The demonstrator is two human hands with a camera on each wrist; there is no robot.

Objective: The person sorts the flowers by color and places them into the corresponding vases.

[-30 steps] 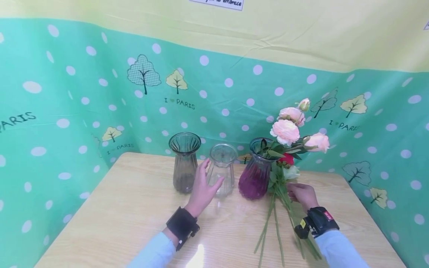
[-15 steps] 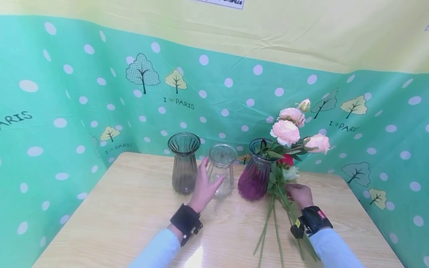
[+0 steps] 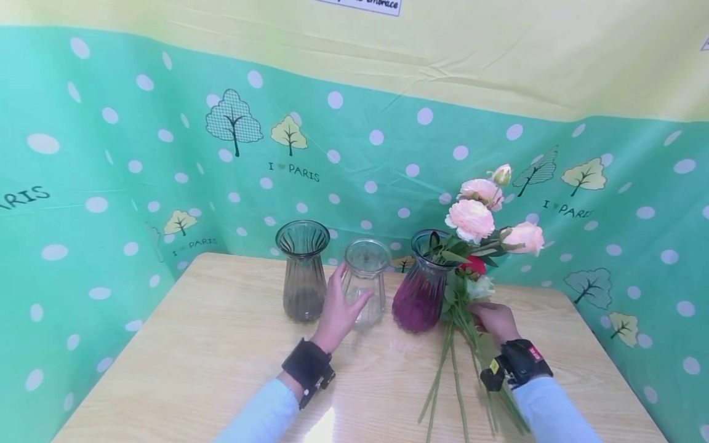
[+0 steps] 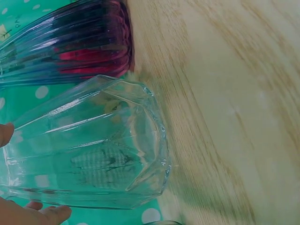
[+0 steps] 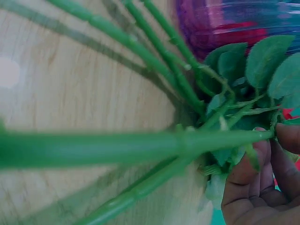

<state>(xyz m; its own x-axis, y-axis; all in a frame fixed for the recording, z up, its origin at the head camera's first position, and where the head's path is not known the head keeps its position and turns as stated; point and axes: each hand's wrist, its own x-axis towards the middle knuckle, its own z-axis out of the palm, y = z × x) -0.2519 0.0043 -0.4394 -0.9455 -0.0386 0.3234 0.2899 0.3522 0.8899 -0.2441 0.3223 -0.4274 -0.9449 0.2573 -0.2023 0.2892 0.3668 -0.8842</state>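
A clear glass vase (image 3: 372,280) stands upright mid-table, its ribbed wall (image 4: 103,150) large in the left wrist view. My left hand (image 3: 338,311) holds it from the near left side, fingers along the left and thumb across the front. My right hand (image 3: 495,321) pinches a green flower stem (image 5: 206,145) between thumb and fingers, among several artificial flowers. Their loose stems lie towards the table's front. A white flower (image 3: 480,287) and a red flower (image 3: 472,266) are low in the bunch; pink flowers (image 3: 469,219) rise above, beside the purple vase (image 3: 419,301).
A grey glass vase (image 3: 304,277) stands to the left of the clear one, close by my left fingers. Behind the wooden table (image 3: 166,369) hangs a green dotted cloth (image 3: 343,123). Green leaves (image 5: 269,61) crowd against the purple vase.
The view has shifted slightly. My right wrist has moved a little left, still at the stems. My left hand stays at the clear vase; vases and flowers otherwise keep their places.
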